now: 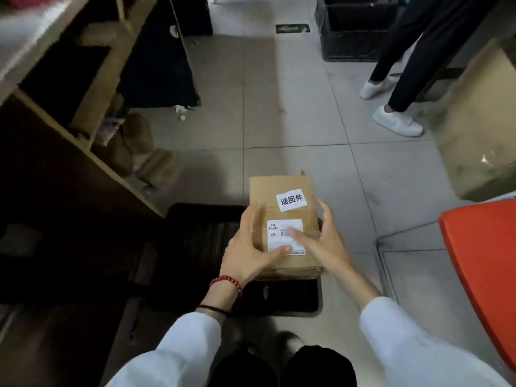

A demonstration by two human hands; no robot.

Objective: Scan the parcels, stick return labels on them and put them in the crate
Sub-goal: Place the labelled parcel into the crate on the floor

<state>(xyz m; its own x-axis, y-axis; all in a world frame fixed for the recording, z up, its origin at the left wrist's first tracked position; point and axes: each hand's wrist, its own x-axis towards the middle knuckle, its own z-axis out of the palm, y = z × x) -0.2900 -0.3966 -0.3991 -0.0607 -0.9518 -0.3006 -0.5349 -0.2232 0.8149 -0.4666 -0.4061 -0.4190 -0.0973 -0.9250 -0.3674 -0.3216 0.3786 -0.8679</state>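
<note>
A brown cardboard parcel (282, 210) is held over the right part of a black crate (195, 247) on the floor. It carries a white return label (291, 200) with black characters and a white shipping label (282, 233) with a barcode. My left hand (248, 252) grips the parcel's near left corner, thumb on top across the shipping label. My right hand (321, 241) lies at the parcel's right side with fingers spread, its thumb over the shipping label. Motion blur softens both hands.
Wooden shelves (69, 107) stand along the left. A red chair (480, 275) is at the right, a large cardboard box (480, 129) behind it. Another person's legs in white shoes (396, 121) stand at the back right beside a second black crate (351, 32).
</note>
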